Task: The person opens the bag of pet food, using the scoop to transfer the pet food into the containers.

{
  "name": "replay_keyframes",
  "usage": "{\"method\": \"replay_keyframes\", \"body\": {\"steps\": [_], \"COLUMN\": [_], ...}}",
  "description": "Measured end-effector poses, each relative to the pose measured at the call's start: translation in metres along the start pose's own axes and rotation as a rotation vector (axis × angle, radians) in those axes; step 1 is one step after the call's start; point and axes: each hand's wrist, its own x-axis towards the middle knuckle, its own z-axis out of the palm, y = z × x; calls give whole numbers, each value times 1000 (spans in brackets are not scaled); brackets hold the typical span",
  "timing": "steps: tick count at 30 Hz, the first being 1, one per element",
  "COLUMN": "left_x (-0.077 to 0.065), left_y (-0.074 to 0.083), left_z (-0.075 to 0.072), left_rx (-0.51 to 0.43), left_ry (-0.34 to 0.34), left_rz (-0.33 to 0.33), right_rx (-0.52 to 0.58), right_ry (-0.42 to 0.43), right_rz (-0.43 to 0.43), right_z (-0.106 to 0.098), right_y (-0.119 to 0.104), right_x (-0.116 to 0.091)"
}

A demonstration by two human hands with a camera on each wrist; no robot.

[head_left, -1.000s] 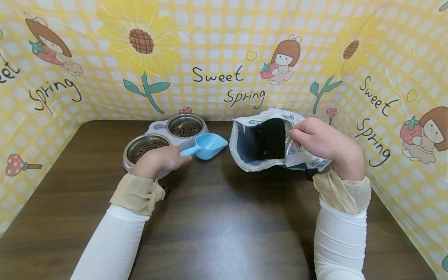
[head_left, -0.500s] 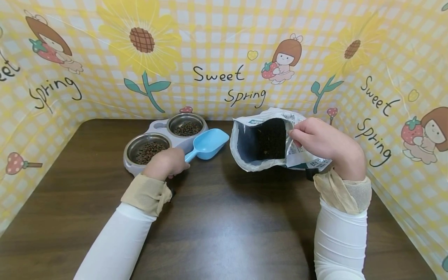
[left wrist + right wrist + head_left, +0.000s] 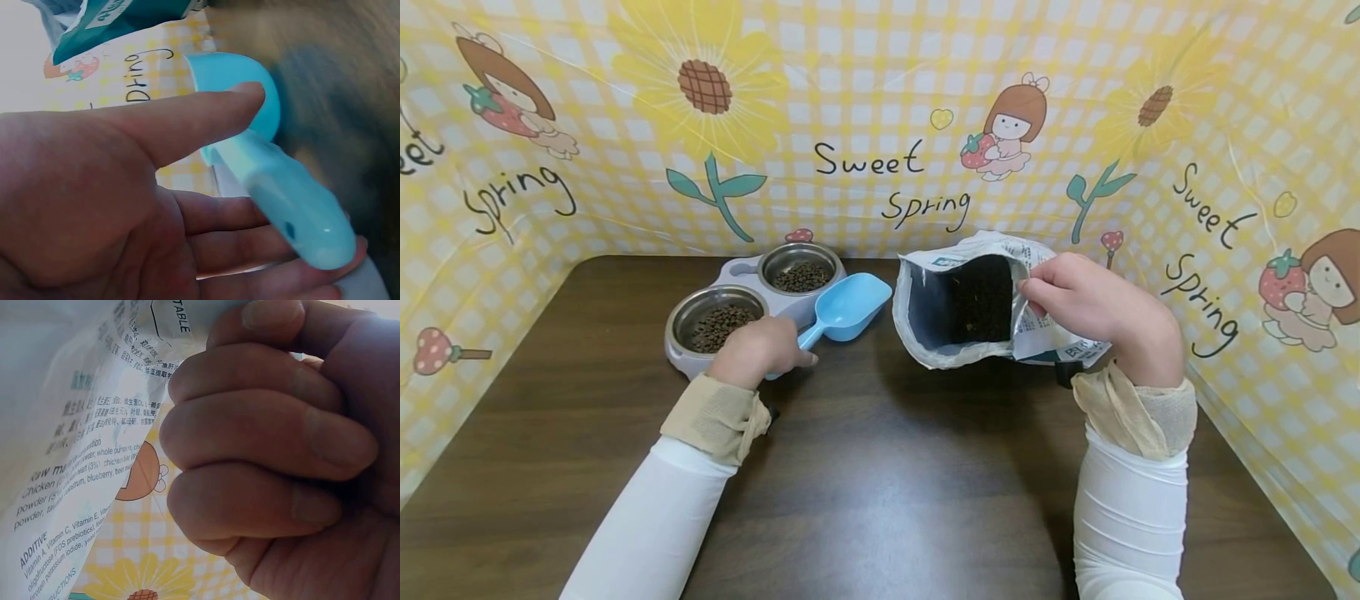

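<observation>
My left hand point(image 3: 758, 350) holds a light blue scoop point(image 3: 853, 302) by its handle, beside the double pet bowl. In the left wrist view the handle point(image 3: 300, 206) lies across the fingers and the thumb reaches over the neck. No kibble shows in the scoop. My right hand point(image 3: 1093, 308) pinches the rim of a white and green pet food bag point(image 3: 917, 321), its mouth facing left with dark contents inside. In the right wrist view the other fingers point(image 3: 256, 431) are curled in beside the printed bag wall point(image 3: 75, 469).
A pale double-bowl stand point(image 3: 782, 308) holds two steel bowls with brown kibble: the near-left bowl point(image 3: 681, 312) and the far bowl point(image 3: 767, 271). Dark wooden table point(image 3: 850, 483) lies under everything. A yellow checked cloth point(image 3: 865, 83) encloses the back and sides.
My left hand has shifted slightly right and toward me, swinging the scoop so its bowl points up and right toward the bag. My right hand and the bag stay put.
</observation>
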Motion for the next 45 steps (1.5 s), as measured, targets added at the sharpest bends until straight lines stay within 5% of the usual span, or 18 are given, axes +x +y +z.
{"method": "replay_keyframes", "body": {"steps": [7,14,17,22,31,45], "left_x": [-12,-10,-5,4,8,17], "left_y": [7,36,50,68,84,92], "left_z": [-10,-6,1,11,22,30], "left_rx": [-46,-168,-273,-445,-575,-730], "left_ry": [194,365,334,244,185,233], "left_rz": [31,276,378,433,421,396], "right_rx": [-5,-2,-3,-11,-12,-68], "right_ry": [-2,-3,-5,-4,-11,27], "right_rz": [4,1,4,9,1,-54], "right_z": [0,0,0,-1,0,0], "right_y": [1,0,0,-1,-2,-8], "right_x": [1,1,1,1,0,-3]}}
